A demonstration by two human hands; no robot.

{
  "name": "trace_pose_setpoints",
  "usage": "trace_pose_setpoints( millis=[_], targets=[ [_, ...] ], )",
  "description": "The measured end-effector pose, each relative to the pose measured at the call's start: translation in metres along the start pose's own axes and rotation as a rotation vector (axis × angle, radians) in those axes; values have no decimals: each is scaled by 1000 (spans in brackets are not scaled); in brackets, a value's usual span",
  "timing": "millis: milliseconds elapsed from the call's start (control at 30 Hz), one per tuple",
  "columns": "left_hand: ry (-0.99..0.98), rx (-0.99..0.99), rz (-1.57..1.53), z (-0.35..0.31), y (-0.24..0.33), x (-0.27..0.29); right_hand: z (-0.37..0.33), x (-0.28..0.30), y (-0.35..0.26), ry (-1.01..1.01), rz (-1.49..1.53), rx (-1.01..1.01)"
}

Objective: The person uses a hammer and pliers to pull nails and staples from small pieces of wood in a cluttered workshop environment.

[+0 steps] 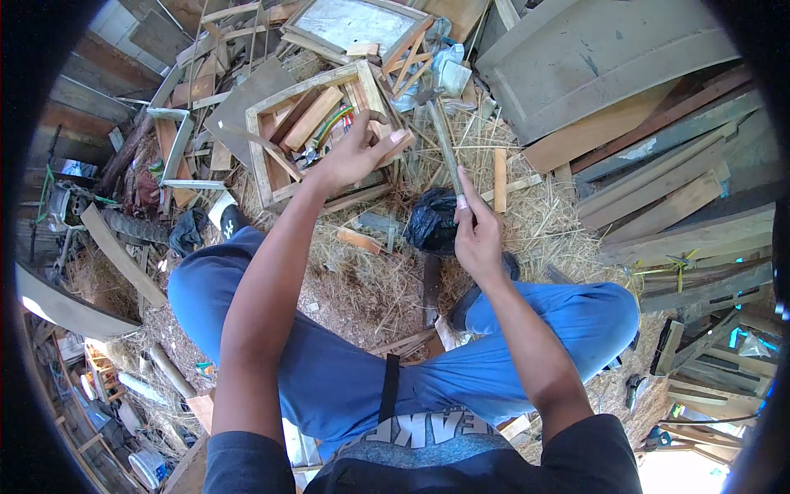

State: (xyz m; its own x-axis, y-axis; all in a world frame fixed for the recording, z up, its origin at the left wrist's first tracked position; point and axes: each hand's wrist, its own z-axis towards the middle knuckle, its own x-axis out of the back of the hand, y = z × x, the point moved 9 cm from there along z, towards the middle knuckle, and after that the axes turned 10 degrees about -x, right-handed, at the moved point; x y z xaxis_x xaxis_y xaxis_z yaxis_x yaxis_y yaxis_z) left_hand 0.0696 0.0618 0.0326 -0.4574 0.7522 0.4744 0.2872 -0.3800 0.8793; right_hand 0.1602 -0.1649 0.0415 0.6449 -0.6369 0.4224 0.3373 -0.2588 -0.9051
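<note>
My right hand [477, 235] is closed around the lower end of a hammer [445, 148]. Its long wooden handle points away from me, and the metal head is at the far end. Over the near right side of a rectangular wooden frame [265, 183] reaches my left hand [354, 156], thumb and forefinger apart with no object visible between them. The other fingers are partly hidden. Inside the frame lie wood blocks [315, 119] and a green and yellow curved item [333, 123], partly behind the left hand.
A black plastic bag [432, 221] sits below the hammer. Straw [354, 280] and wood scraps [360, 240] cover the ground between my legs. Stacked boards [675, 189] and a large grey panel [609, 66] stand at right. A pale-framed pane [350, 25] lies at the back.
</note>
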Motion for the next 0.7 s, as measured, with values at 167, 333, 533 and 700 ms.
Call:
trace_pose_setpoints(
  millis=[167, 333, 533, 700],
  targets=[
    [-78, -42, -94, -9, 20, -15, -4, 3, 18, -15, 64, -229],
    [-254, -22, 82, 8, -12, -23, -7, 4, 30, -15, 62, -306],
    [-95, -203, 215, 16, -22, -24, -9, 1, 34, -17, 67, -283],
    [34, -173, 213, 14, -20, -11, -13, -3, 25, -95, -46, -285]
  ],
)
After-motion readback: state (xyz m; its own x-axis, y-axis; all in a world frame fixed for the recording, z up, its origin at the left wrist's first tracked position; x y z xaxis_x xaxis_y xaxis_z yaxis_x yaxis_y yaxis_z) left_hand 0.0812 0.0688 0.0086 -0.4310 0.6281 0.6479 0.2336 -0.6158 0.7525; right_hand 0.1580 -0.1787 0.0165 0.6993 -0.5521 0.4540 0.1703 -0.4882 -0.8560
